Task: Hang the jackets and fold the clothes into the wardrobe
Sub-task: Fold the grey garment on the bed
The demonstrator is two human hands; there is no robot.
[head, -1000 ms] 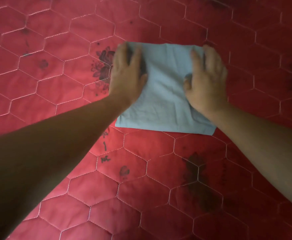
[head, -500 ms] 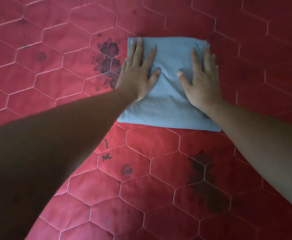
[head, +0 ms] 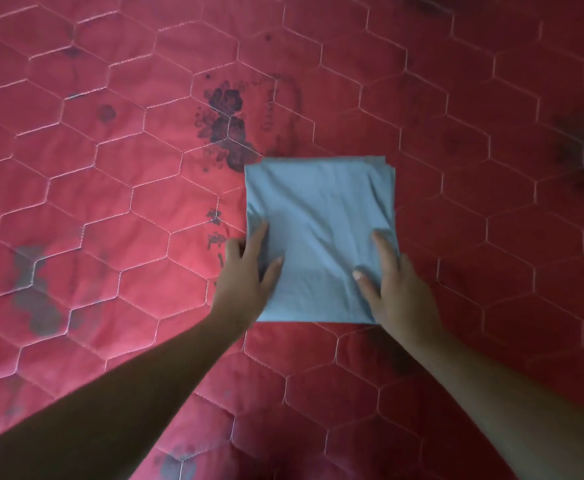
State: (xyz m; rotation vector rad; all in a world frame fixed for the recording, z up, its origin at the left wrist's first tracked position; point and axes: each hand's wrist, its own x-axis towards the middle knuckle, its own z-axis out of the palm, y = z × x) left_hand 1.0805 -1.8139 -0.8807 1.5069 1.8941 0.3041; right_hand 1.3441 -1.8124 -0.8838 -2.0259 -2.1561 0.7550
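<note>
A light blue garment point(head: 321, 230), folded into a flat square of several layers, lies on the red quilted bed cover point(head: 110, 202). My left hand point(head: 249, 275) rests flat at its near left corner, fingers straight along the left edge and thumb on the cloth. My right hand point(head: 394, 289) lies flat on its near right corner, fingers pointing away from me along the right edge. Neither hand grips the cloth. No jacket, hanger or wardrobe is in view.
The red cover with white hexagon stitching fills the whole view. A dark flower print point(head: 228, 129) sits just beyond the garment's far left corner, and dark stains point(head: 37, 292) mark the cover at the left.
Both hands have slid from the middle of the folded garment back to its near corners. The view has shifted, so the garment now sits lower and further right.
</note>
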